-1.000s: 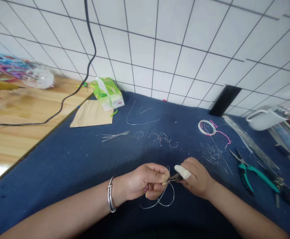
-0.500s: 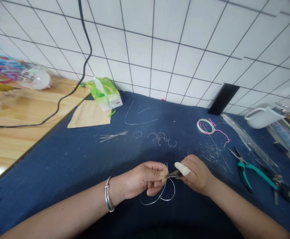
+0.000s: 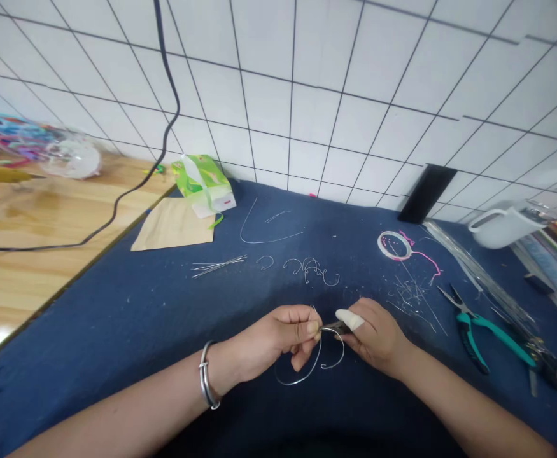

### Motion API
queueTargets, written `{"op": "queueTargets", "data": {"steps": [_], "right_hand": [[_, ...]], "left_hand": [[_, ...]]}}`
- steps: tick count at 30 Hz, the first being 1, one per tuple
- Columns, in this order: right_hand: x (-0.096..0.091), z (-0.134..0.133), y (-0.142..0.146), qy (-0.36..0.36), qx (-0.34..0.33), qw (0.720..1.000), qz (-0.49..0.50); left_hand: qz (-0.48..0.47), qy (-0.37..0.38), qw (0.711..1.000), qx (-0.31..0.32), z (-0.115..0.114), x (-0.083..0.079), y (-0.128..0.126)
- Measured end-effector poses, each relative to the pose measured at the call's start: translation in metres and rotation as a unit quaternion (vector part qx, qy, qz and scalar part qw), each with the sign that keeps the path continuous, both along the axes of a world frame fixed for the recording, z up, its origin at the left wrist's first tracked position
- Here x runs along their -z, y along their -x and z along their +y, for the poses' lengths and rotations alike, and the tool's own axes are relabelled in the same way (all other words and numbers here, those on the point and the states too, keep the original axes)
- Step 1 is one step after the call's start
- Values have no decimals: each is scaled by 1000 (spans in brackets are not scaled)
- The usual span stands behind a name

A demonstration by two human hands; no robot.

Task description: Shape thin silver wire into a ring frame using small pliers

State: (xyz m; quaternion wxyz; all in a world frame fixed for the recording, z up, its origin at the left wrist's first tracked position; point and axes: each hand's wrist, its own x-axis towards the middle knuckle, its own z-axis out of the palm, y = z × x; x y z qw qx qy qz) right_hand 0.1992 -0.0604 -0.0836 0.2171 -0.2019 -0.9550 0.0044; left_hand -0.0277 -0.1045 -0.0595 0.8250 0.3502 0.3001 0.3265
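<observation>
My left hand (image 3: 288, 334) pinches a thin silver wire (image 3: 299, 382) between thumb and fingers. The wire bends into a wide curve below that hand, and a smaller curve with a hooked tip hangs to its right. My right hand (image 3: 378, 332), one finger in a white cover, is closed round a small pair of pliers (image 3: 337, 326). Their jaws meet the wire right beside my left fingertips; the handles are hidden in the palm. Beyond my hands lie several curled wire pieces (image 3: 312, 267) and a bunch of straight wires (image 3: 219, 266).
Teal-handled pliers (image 3: 495, 337) lie at the right, near scattered wire scraps (image 3: 409, 292) and a white ring (image 3: 394, 245) with pink cord. Farther right stands a white mug (image 3: 505, 226). A green packet (image 3: 204, 181) rests on a tan sheet (image 3: 173, 226) at back left.
The hooked wire tip, earlier against the wider curve, now hangs apart from it, farther right and higher. Both hands keep their grip, and the view has tilted slightly.
</observation>
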Motion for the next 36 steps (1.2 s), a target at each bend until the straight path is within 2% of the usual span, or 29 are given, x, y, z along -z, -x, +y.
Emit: {"op": "queueTargets", "data": {"steps": [8, 19, 24, 36], "right_hand": [[1, 1, 1, 22, 10, 1000, 7], [2, 2, 3, 28, 7, 999, 14], [2, 0, 3, 17, 8, 1000, 19], [0, 1, 0, -23, -12, 1000, -5]], "left_hand": [[32, -29, 999, -20, 0, 2, -1], [28, -23, 999, -25, 0, 6, -2], [25, -26, 999, -36, -1, 4, -3], [26, -25, 999, -1, -1, 5, -1]]}}
